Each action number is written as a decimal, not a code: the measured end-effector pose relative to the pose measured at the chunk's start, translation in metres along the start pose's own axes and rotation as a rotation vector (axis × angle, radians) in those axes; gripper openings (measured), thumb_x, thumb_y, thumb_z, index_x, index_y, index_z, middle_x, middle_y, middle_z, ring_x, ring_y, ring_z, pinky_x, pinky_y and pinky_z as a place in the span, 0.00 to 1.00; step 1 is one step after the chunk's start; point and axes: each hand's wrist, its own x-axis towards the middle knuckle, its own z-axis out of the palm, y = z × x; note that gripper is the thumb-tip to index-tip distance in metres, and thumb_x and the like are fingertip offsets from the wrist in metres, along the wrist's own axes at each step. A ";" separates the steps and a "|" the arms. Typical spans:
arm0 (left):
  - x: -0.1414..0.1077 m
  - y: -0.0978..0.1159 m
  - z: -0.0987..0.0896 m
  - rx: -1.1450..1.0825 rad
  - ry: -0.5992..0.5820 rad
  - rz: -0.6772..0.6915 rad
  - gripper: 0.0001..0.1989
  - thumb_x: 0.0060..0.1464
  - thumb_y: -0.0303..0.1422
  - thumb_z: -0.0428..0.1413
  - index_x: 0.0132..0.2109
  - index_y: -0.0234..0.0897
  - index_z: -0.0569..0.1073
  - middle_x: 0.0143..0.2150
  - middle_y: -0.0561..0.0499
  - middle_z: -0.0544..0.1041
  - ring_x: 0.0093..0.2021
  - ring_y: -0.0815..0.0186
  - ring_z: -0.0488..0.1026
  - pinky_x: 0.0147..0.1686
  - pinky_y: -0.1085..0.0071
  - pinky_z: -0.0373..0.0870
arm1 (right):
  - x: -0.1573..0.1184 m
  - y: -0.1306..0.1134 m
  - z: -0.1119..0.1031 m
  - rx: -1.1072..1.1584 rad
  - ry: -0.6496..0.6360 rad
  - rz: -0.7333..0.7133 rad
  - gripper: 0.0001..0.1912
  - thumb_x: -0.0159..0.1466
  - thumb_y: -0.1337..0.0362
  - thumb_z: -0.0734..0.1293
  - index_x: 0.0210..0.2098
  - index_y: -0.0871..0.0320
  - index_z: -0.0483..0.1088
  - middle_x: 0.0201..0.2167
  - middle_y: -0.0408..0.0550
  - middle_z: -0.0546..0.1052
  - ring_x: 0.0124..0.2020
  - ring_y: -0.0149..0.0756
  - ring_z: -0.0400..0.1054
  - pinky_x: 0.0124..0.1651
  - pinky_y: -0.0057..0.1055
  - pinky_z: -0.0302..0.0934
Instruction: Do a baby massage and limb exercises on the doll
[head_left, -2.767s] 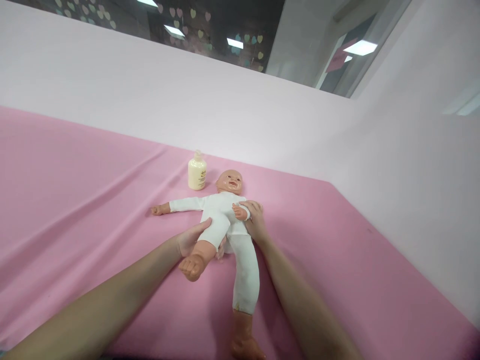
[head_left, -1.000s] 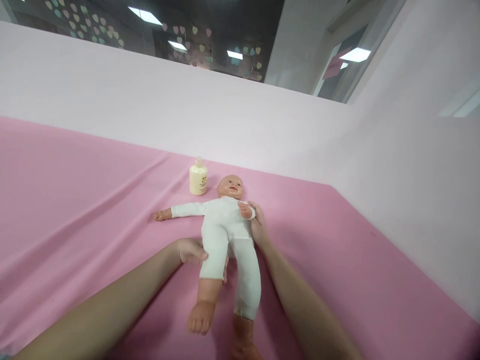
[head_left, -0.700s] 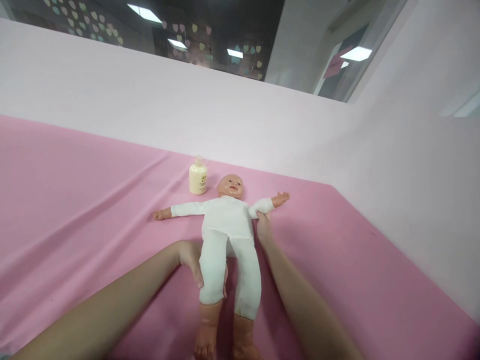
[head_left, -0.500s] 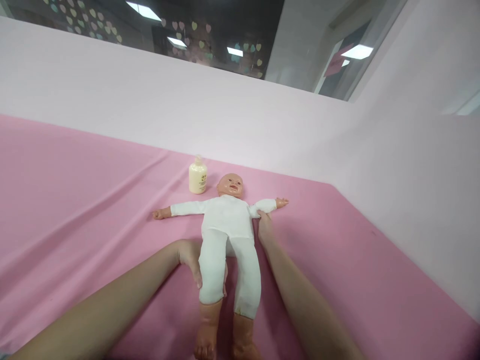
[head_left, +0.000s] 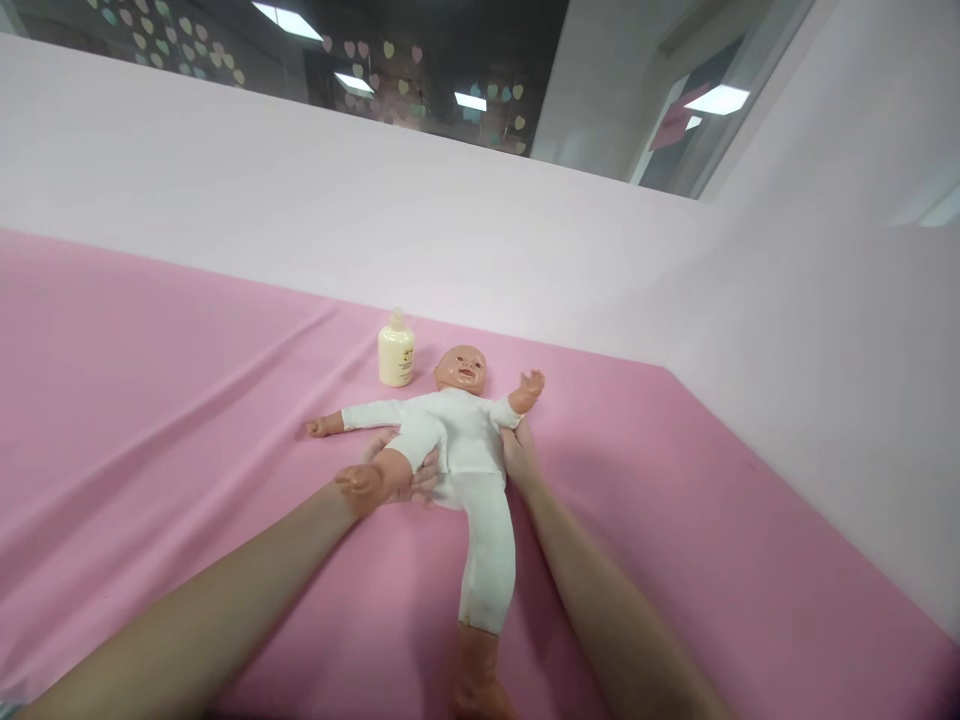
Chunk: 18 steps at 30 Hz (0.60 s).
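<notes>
A baby doll [head_left: 474, 440] in a white suit lies face up on the pink cloth, its head toward the wall. My left hand [head_left: 421, 480] is wrapped round the doll's leg on the left, which is bent up toward the belly; the doll's foot covers part of my wrist. At the doll's upper arm on the right, my right hand [head_left: 517, 450] grips the sleeve close to the shoulder, and that arm is bent upward. The doll's other arm lies stretched out to the left, and its other leg lies straight toward me.
A cream pump bottle [head_left: 396, 352] stands left of the doll's head. Pink cloth [head_left: 187, 400] with creases covers the surface, bordered by a white wall [head_left: 300, 200]. A window [head_left: 435, 60] with heart stickers is above.
The leg in my left hand has been raised and folded toward the doll's belly. The arm at my right hand has bent upward, its hand moving left and up.
</notes>
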 end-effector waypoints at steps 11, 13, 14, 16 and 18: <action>-0.001 -0.010 -0.003 -0.148 -0.186 -0.003 0.21 0.52 0.44 0.55 0.46 0.31 0.76 0.36 0.44 0.78 0.38 0.56 0.74 0.42 0.60 0.75 | -0.004 -0.005 -0.005 -0.239 -0.206 -0.211 0.25 0.61 0.68 0.63 0.53 0.46 0.81 0.54 0.48 0.79 0.61 0.47 0.65 0.70 0.50 0.56; -0.002 -0.008 0.003 -0.104 -0.234 -0.013 0.23 0.50 0.42 0.57 0.48 0.30 0.75 0.39 0.42 0.79 0.40 0.55 0.75 0.42 0.58 0.75 | -0.004 -0.002 -0.004 -0.176 -0.160 -0.168 0.23 0.63 0.65 0.64 0.56 0.47 0.79 0.56 0.48 0.79 0.62 0.46 0.65 0.72 0.49 0.55; -0.002 -0.007 0.005 -0.084 -0.249 -0.019 0.23 0.48 0.42 0.58 0.48 0.30 0.75 0.39 0.41 0.80 0.40 0.54 0.76 0.43 0.57 0.75 | -0.004 -0.001 -0.003 -0.135 -0.122 -0.128 0.24 0.64 0.63 0.65 0.58 0.47 0.77 0.58 0.47 0.78 0.64 0.46 0.65 0.72 0.49 0.55; -0.003 -0.008 0.009 -0.053 -0.272 -0.042 0.24 0.46 0.42 0.61 0.47 0.29 0.75 0.39 0.40 0.80 0.40 0.53 0.76 0.44 0.54 0.76 | -0.004 0.003 0.000 -0.038 -0.040 -0.033 0.27 0.64 0.58 0.67 0.63 0.49 0.71 0.61 0.48 0.76 0.65 0.45 0.65 0.72 0.48 0.57; -0.004 -0.009 0.010 -0.025 -0.284 -0.080 0.25 0.45 0.43 0.63 0.47 0.30 0.75 0.39 0.40 0.81 0.39 0.52 0.78 0.47 0.51 0.76 | -0.002 0.009 0.003 0.065 0.023 0.048 0.30 0.64 0.56 0.67 0.65 0.50 0.67 0.62 0.49 0.76 0.63 0.43 0.68 0.68 0.45 0.62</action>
